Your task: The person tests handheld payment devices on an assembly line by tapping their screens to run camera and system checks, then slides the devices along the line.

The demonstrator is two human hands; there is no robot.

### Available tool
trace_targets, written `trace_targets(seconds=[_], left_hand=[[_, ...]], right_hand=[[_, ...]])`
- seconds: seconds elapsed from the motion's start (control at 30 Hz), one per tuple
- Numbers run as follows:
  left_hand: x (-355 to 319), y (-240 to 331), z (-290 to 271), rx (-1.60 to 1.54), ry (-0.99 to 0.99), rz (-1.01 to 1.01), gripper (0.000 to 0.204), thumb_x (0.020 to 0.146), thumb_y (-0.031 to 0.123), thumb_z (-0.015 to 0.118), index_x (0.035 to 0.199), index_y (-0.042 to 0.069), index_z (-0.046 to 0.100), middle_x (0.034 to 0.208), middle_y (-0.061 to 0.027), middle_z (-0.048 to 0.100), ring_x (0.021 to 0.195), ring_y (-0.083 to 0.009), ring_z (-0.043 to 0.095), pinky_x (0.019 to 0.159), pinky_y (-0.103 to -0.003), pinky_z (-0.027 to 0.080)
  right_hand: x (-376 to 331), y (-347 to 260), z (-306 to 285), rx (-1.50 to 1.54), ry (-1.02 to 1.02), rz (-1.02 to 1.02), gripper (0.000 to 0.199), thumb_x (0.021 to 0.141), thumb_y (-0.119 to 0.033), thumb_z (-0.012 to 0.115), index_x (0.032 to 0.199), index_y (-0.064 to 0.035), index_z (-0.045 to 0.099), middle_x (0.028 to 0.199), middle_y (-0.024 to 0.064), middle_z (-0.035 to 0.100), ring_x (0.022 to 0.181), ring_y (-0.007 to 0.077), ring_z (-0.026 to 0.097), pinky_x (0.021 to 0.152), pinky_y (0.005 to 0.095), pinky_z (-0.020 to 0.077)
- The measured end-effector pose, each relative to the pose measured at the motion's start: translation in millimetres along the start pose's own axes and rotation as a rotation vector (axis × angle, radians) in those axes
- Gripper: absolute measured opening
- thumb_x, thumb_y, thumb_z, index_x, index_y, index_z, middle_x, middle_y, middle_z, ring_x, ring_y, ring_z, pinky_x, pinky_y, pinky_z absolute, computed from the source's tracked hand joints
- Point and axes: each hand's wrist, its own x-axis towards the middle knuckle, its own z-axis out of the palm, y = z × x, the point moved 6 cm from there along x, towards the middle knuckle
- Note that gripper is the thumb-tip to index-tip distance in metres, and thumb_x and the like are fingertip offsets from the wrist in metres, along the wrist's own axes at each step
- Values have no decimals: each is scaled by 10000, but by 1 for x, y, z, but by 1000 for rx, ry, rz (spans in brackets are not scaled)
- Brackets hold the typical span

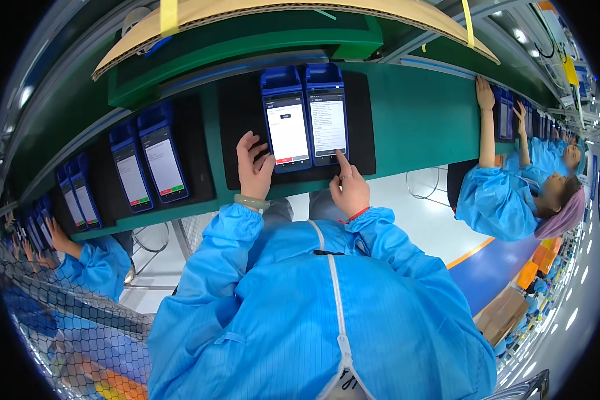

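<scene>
Head view: black mat [241, 107] bore two terminals [287, 130]; at near edge, left hand [253, 168] curled loosely, empty; right hand [351, 189] pointed, empty.

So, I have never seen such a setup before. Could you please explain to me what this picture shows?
There is no machine arm here: a person in a blue jacket works with bare hands. The single round-looking picture comes from a wide camera on that person's head, looking down. On the green bench lies a black mat with two blue-cased devices, both screens lit. The left hand is at the lower left edge of the left device; the right hand points an index finger at the lower screen of the right device. Neither hand holds anything up.
</scene>
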Motion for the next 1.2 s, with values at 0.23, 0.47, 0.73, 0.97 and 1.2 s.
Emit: trace_targets(seconds=[0.23,0.47,0.73,0.97,1.2], left_hand=[[3,-6,7,84,-151,-91,697,669,-26,572,1284,80,262,1198,-174,393,1101,-266,417,921,-360,382],[1,-2,16,232,-239,-85,756,637,-13,589,1300,75,237,1232,-179,359,1152,-295,374,958,-402,331],[1,-1,19,274,-265,-104,817,599,-42,582,1315,77,205,1267,-185,319,1195,-315,328,976,-414,306],[2,-3,17,293,-265,-99,827,589,-62,570,1318,79,206,1274,-188,324,1187,-315,342,959,-399,334],[2,-1,16,327,-252,-99,818,587,-68,564,1316,79,224,1267,-185,350,1169,-303,369,945,-392,350]], right_hand=[[-4,21,-11,231,142,-7,500,715,-19,525,1203,-37,416,817,115,516,705,254,530,614,326,462],[28,28,-27,476,212,1,389,717,-34,567,1098,12,500,926,129,519,796,218,524,710,295,449],[55,33,-7,583,-13,20,554,683,-109,645,1169,53,435,922,133,510,799,206,509,702,294,436],[54,32,-8,508,-20,-17,552,689,-107,644,1172,53,429,939,130,506,826,198,500,732,291,427],[58,45,0,705,-138,120,399,753,-61,571,1131,34,486,907,98,518,774,155,507,700,255,431]])
